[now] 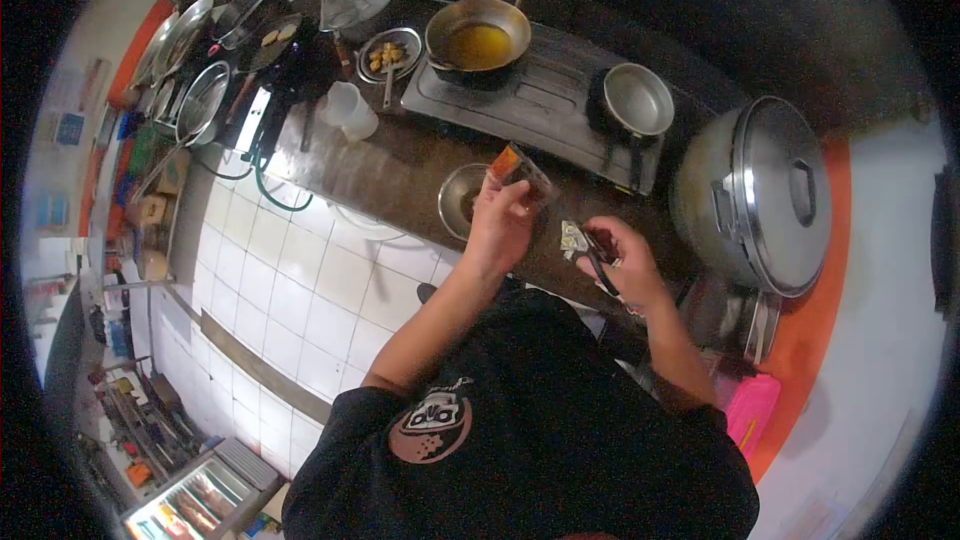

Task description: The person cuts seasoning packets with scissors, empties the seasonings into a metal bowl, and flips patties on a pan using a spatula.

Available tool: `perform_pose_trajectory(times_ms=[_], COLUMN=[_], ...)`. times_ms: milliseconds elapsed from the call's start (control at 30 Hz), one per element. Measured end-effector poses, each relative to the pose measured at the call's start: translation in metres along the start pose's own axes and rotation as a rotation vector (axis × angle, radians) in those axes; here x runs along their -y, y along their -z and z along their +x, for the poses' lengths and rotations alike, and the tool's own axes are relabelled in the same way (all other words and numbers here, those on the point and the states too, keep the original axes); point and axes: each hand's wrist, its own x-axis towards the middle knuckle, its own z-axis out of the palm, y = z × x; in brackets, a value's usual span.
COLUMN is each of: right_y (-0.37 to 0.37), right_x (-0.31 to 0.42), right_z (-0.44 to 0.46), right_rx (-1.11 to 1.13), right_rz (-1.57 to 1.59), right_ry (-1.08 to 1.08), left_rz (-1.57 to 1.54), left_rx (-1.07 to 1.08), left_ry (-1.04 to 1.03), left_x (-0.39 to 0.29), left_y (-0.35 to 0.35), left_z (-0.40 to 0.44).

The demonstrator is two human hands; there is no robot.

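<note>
Pinched in my left hand (503, 215) is a small orange and dark packet (518, 172), raised above the counter. Just behind and left of that hand stands a metal bowl (455, 202), partly covered by it. My right hand (625, 265) is closed around dark-handled scissors (601, 268). A crumpled whitish and yellow packet piece (573, 239) shows at its fingertips. The two hands are apart, both over the front edge of the counter.
A pan of yellow oil (478, 45) and a small pot (638, 100) sit on the stove (550, 105). A large lidded pot (760, 195) stands at right. A strainer with fried pieces (408, 40) and white plastic cups (350, 110) lie left.
</note>
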Motion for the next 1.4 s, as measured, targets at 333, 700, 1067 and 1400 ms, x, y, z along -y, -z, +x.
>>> perform_pose_trajectory(times_ms=[333, 700, 1067, 1400], right_y=[0.004, 0.009, 0.008, 0.008], right_x=[0.018, 0.038, 0.031, 0.034], right_z=[0.014, 0.015, 0.014, 0.016], right_rx=[-0.035, -0.035, -0.005, -0.047], right_rz=[-0.063, -0.153, -0.082, -0.114], right_ry=[0.141, 0.168, 0.046, 0.063], left_rz=[-0.013, -0.034, -0.018, 0.004], left_rx=[-0.043, -0.062, -0.049, -0.046], left_ry=[0.003, 0.020, 0.003, 0.067], left_x=[-0.006, -0.004, -0.004, 0.004], left_y=[-0.009, -0.008, -0.007, 0.002], left_z=[-0.005, -0.002, -0.002, 0.001])
